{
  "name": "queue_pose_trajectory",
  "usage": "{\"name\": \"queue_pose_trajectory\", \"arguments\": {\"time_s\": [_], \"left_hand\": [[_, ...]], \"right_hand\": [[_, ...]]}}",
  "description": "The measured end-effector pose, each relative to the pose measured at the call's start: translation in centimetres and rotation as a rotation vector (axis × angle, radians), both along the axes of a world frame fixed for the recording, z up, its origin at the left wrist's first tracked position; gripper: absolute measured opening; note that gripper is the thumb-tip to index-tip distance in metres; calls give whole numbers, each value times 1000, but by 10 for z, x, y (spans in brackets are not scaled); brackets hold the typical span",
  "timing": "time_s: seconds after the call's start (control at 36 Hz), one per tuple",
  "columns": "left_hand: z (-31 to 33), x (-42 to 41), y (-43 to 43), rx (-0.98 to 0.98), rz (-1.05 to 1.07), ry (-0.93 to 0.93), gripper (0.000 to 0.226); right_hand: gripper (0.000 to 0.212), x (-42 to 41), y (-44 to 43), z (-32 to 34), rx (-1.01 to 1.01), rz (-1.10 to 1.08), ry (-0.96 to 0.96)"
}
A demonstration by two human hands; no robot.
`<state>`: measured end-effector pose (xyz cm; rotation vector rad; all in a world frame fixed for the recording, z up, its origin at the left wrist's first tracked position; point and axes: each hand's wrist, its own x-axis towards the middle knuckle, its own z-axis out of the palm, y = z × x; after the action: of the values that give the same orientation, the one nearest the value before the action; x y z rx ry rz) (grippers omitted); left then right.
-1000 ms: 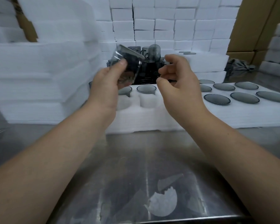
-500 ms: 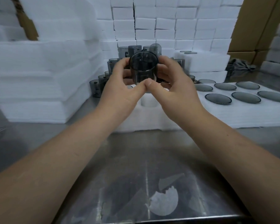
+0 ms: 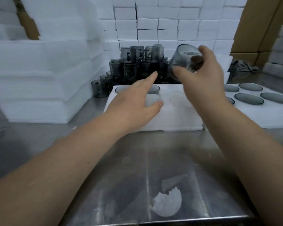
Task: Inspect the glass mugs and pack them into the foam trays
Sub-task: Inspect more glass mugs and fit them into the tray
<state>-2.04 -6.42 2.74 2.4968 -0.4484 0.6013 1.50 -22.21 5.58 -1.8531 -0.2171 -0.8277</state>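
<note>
My right hand (image 3: pixel 203 74) holds a smoky grey glass mug (image 3: pixel 183 57) tilted in the air, above the back right of the near white foam tray (image 3: pixel 175 115). My left hand (image 3: pixel 136 101) is open, fingers spread, and hovers over the tray's left part with the forefinger pointing toward the heap of grey mugs (image 3: pixel 134 66) behind the tray. Two mugs (image 3: pixel 153 90) sit in the tray's back pockets, partly hidden by my left hand. The picture is blurred by motion.
A second foam tray (image 3: pixel 268 115) at the right holds several grey mugs sunk in its pockets. Stacks of white foam sheets (image 3: pixel 39 79) rise at the left, foam blocks (image 3: pixel 170 22) at the back. Foam scraps (image 3: pixel 167 206) lie on the steel table (image 3: pixel 137 160).
Both hands held the mug in front of me half a second ago. Now my left hand has let go and dropped toward the tray, while my right hand has carried the mug to the right.
</note>
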Motion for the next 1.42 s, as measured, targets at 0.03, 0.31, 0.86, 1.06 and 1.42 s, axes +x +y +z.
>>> {"name": "queue_pose_trajectory", "arguments": {"time_s": [0.03, 0.31, 0.86, 1.06, 1.42], "left_hand": [[0, 0, 0, 39, 19, 5, 66], [3, -4, -4, 321, 112, 72, 41], [3, -5, -6, 312, 94, 101, 42], [3, -4, -5, 298, 95, 107, 44], [2, -4, -6, 287, 97, 95, 44]], "right_hand": [[72, 3, -5, 3, 42, -26, 0], [74, 25, -23, 3, 93, -5, 120], [64, 39, -14, -9, -318, -25, 291], [68, 36, -12, -9, -369, -57, 326], [68, 32, -9, -8, -441, -97, 314]]}}
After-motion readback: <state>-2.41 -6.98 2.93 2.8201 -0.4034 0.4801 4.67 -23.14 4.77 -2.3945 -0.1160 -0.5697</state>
